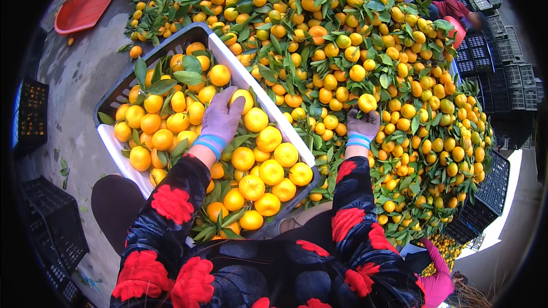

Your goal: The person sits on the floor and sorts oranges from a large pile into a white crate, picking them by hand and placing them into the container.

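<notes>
My left hand, in a purple-grey knit glove with a blue cuff, is inside the crate, its thumb and fingers around a mandarin orange. The plastic crate has a dark rim, a white liner along its sides, and many mandarins with leaves in it. To the right, my gloved right hand holds another mandarin at its fingertips, over the large heap of leafy mandarins. The undersides of both held fruits are partly hidden by the fingers.
An orange-red plastic scoop lies on the concrete floor. Black crates stand at left; more crates are stacked at far right. A person in a maroon sleeve and one in pink are beside the heap.
</notes>
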A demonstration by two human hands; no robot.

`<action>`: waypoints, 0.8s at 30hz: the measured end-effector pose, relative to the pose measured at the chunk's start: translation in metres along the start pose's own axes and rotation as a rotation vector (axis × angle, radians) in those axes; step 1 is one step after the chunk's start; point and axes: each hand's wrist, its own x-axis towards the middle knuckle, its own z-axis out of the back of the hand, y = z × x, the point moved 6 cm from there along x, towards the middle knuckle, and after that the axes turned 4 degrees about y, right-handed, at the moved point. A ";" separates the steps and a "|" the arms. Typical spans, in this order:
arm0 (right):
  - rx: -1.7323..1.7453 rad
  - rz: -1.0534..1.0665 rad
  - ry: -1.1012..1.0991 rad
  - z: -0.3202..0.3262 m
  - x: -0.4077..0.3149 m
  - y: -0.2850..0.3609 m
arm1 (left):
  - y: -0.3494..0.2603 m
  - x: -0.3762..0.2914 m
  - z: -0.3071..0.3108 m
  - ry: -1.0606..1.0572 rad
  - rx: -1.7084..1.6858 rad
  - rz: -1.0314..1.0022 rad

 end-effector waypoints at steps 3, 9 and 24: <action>0.008 -0.010 -0.050 0.003 -0.012 -0.007 | 0.000 -0.001 0.000 -0.007 0.009 -0.023; -0.874 0.130 -0.144 0.001 -0.018 0.003 | 0.010 0.006 -0.001 0.004 0.029 -0.074; -2.313 0.563 -0.168 -0.058 0.045 0.194 | 0.025 0.007 0.000 0.043 -0.047 0.051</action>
